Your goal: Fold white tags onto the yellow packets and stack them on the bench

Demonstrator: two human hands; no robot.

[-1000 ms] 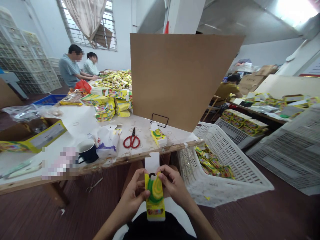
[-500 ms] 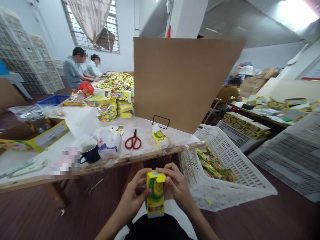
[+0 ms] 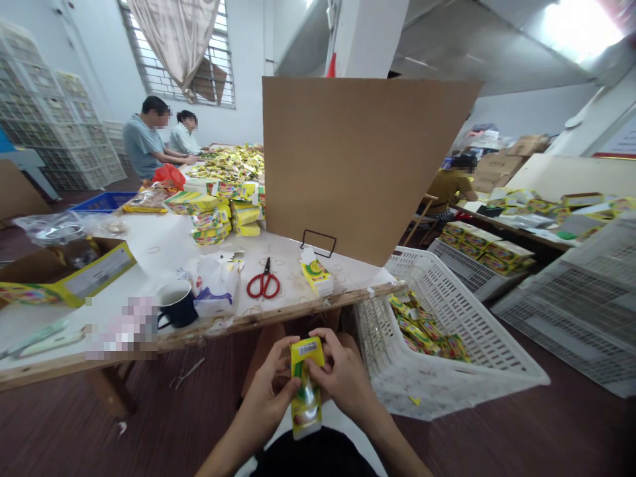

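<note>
Between your left grip (image 3: 271, 383) and right grip (image 3: 342, 371): yellow box (image 3: 307, 399)
Left: pinching its left side
Right: pinching its upper right

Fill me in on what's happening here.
A person holds a small yellow box above the lap, the left hand and right hand gripping its two sides, its barcode end uppermost. On the table ahead lie red-handled scissors and another yellow box. To the right, a white crate holds a pile of yellow packs.
</note>
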